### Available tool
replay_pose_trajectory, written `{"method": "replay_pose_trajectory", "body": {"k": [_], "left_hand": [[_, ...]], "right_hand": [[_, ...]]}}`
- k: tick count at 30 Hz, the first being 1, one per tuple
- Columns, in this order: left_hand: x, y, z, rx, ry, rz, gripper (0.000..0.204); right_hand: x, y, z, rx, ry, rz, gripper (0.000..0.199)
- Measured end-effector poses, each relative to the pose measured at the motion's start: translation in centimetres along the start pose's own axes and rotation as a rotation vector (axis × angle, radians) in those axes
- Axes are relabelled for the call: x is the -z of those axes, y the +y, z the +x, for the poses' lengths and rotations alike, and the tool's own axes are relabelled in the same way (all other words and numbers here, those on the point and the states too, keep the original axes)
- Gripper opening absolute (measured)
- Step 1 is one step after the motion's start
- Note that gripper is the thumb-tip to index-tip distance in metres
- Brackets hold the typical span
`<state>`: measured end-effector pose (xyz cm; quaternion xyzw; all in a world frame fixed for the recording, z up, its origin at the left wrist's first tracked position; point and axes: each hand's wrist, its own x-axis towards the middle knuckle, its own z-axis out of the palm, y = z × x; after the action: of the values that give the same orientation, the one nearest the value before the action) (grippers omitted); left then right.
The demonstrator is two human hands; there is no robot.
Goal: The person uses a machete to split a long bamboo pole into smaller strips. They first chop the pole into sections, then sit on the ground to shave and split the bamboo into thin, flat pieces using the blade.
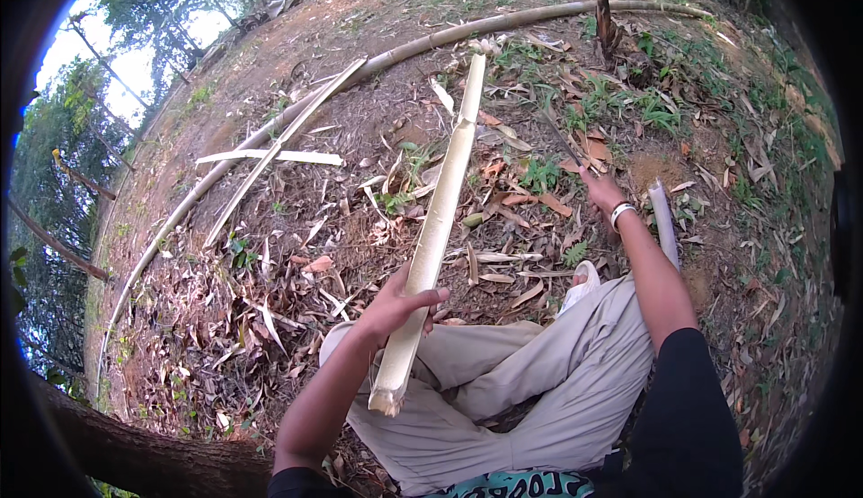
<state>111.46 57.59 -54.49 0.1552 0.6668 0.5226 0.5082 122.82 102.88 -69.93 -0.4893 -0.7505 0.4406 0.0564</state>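
My left hand point(392, 307) is wrapped round the lower part of a split bamboo length point(449, 170). The pale hollow inner face of the bamboo is turned up, its near end over my lap and its far end slanting away over the ground. To the right, my right hand point(607, 196) is closed on a knife point(561, 137) whose thin dark blade points away and to the left. The blade is apart from the bamboo, and the handle is mostly hidden in my fist.
A long bamboo pole point(422, 46) curves across the ground ahead. Two pale split strips, a long one point(286, 139) and a short one point(310, 157), cross at the left. A short bamboo piece point(663, 219) is beside my right forearm. A thin trunk point(603, 13) stands ahead; dry leaves cover the soil.
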Motion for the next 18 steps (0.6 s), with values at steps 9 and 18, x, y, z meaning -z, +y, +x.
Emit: {"method": "replay_pose_trajectory", "body": {"k": [9, 18], "left_hand": [[-3.3, -6.9, 0.0, 0.036, -0.397, -0.767, 0.074], [-0.8, -8.1, -0.8, 0.126, -0.265, -0.892, 0.023]], "right_hand": [[0.2, -5.0, -7.4, 0.445, 0.136, -0.007, 0.043], [-5.7, -9.7, -20.5, 0.995, -0.154, -0.614, 0.018]]}}
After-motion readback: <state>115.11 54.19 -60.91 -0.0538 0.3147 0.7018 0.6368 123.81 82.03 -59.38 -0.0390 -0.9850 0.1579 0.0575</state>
